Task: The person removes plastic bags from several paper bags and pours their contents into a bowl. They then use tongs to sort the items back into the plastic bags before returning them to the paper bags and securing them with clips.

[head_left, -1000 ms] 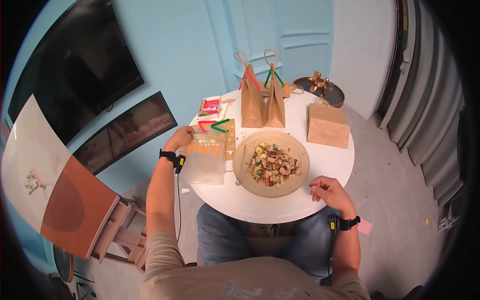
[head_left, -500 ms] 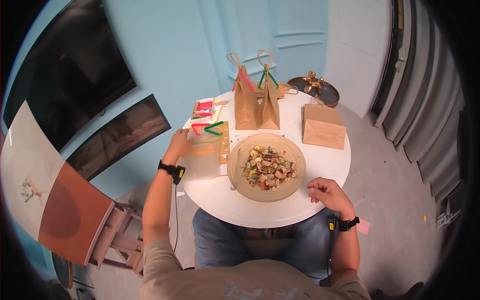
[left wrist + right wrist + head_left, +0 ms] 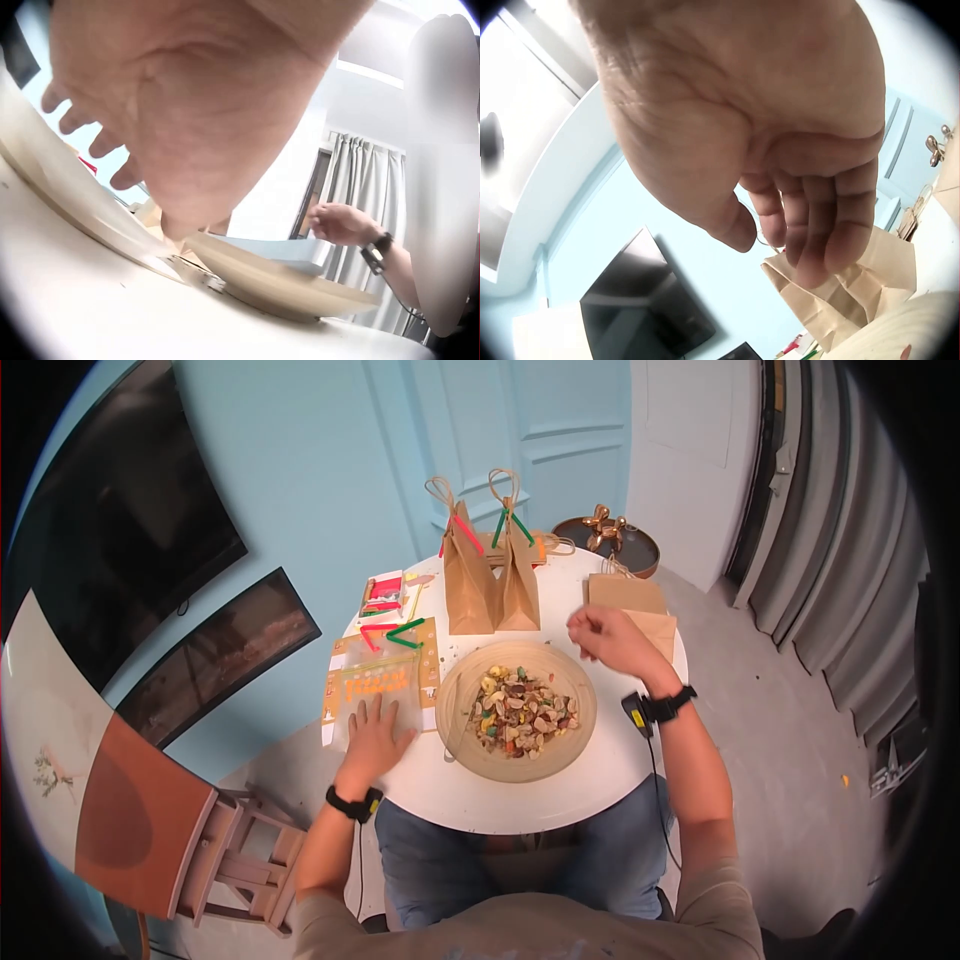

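Observation:
My left hand (image 3: 373,740) lies with fingers straight and spread over the lower part of a frosted zip bag (image 3: 398,675) with orange lettering. The palm (image 3: 210,127) fills the top of the left wrist view, above the white table. My right hand (image 3: 622,647) is raised beside the folded brown paper bag (image 3: 628,595) at the right and partly covers it in the head view. Its fingers (image 3: 851,217) hang loosely curled, with nothing in them. Between the hands sits a wide shallow bowl (image 3: 568,758) of mixed nuts and dried fruit (image 3: 525,710).
Two upright paper bags (image 3: 470,595) with handles carry pink and green bent sticks at the back. More pink and green sticks (image 3: 405,632) lie above the zip bag, on patterned paper (image 3: 428,660). A small box (image 3: 383,595) stands at the back left.
My left hand has come from the zip bag's upper left edge down onto its lower part, fingers spread. The right hand has moved forward from the table's front edge towards the folded paper bag.

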Demonstrator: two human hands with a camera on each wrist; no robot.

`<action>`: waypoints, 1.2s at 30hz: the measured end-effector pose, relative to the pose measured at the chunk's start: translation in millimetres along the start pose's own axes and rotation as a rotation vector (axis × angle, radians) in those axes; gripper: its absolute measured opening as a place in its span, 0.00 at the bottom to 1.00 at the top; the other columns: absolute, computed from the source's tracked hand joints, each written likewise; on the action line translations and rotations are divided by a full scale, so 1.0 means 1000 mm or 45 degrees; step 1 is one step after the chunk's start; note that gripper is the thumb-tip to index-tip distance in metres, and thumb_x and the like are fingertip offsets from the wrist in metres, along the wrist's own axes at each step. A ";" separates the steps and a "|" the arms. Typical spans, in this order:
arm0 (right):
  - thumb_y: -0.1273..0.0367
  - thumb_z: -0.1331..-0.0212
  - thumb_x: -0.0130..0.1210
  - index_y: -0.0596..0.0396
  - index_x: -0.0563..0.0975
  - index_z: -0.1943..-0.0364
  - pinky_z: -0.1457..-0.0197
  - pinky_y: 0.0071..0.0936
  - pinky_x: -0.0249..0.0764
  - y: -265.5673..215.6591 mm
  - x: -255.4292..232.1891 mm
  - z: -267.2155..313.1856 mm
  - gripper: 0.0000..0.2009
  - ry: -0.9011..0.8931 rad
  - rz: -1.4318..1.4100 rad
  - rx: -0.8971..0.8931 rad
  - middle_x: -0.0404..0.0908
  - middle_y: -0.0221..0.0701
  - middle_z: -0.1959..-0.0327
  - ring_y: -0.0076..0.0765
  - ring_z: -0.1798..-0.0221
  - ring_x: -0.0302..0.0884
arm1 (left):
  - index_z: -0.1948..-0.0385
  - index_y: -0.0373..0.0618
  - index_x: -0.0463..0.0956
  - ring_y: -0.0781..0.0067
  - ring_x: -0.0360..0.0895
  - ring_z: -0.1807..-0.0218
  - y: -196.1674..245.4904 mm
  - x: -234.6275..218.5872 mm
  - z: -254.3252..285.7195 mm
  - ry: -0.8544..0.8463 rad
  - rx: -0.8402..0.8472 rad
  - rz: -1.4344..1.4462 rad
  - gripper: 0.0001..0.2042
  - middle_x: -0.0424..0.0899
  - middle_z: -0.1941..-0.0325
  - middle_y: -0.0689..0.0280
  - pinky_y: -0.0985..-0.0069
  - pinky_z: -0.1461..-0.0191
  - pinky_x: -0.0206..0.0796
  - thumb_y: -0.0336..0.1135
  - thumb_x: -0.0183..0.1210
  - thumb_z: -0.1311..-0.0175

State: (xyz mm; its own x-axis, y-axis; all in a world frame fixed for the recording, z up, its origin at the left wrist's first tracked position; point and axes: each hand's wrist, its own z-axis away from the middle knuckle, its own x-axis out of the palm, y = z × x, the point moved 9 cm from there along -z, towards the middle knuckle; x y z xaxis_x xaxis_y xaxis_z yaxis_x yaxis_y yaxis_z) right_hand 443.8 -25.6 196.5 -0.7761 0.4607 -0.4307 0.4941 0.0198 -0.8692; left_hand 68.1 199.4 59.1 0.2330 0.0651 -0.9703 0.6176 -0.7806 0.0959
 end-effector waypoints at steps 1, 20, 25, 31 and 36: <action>0.67 0.21 0.63 0.61 0.85 0.53 0.66 0.25 0.79 0.002 -0.004 -0.021 0.09 0.028 0.024 -0.012 0.86 0.25 0.69 0.21 0.69 0.85 | 0.22 0.37 0.72 0.23 0.59 0.14 0.010 -0.009 0.008 0.172 0.050 -0.026 0.37 0.63 0.13 0.36 0.33 0.14 0.53 0.55 0.66 0.23; 0.68 0.27 0.61 0.61 0.82 0.35 0.39 0.48 0.86 0.088 -0.004 -0.292 0.20 0.487 0.617 -0.050 0.93 0.53 0.48 0.57 0.44 0.93 | 0.44 0.33 0.83 0.30 0.68 0.19 0.071 -0.024 0.085 0.596 0.024 0.562 0.25 0.77 0.24 0.41 0.40 0.17 0.58 0.39 0.77 0.38; 0.67 0.28 0.62 0.63 0.87 0.50 0.44 0.50 0.85 0.089 -0.004 -0.285 0.13 0.568 0.512 -0.022 0.93 0.52 0.56 0.60 0.52 0.93 | 0.44 0.33 0.83 0.31 0.69 0.19 0.069 -0.024 0.087 0.612 0.028 0.578 0.25 0.77 0.24 0.42 0.40 0.17 0.59 0.39 0.78 0.39; 0.70 0.27 0.59 0.65 0.81 0.63 0.71 0.37 0.77 0.108 -0.027 -0.272 0.09 0.599 -0.296 0.221 0.85 0.39 0.71 0.35 0.73 0.85 | 0.45 0.34 0.84 0.31 0.69 0.19 0.069 -0.026 0.090 0.660 0.026 0.582 0.24 0.77 0.24 0.41 0.40 0.18 0.60 0.38 0.78 0.39; 0.70 0.28 0.60 0.64 0.79 0.64 0.74 0.38 0.72 0.120 -0.077 -0.244 0.09 0.931 -0.707 0.272 0.81 0.37 0.74 0.36 0.75 0.80 | 0.45 0.33 0.84 0.31 0.69 0.19 0.069 -0.025 0.091 0.687 0.031 0.574 0.24 0.78 0.24 0.41 0.41 0.17 0.60 0.38 0.78 0.39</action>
State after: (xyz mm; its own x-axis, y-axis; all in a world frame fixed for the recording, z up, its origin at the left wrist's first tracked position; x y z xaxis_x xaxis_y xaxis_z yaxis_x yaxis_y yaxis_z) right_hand 658.9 158.0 185.2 -0.4046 0.8782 0.2550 -0.0110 0.2742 -0.9616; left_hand 36.4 86.9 70.1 0.8063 0.0262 -0.5909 0.3576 -0.8175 0.4516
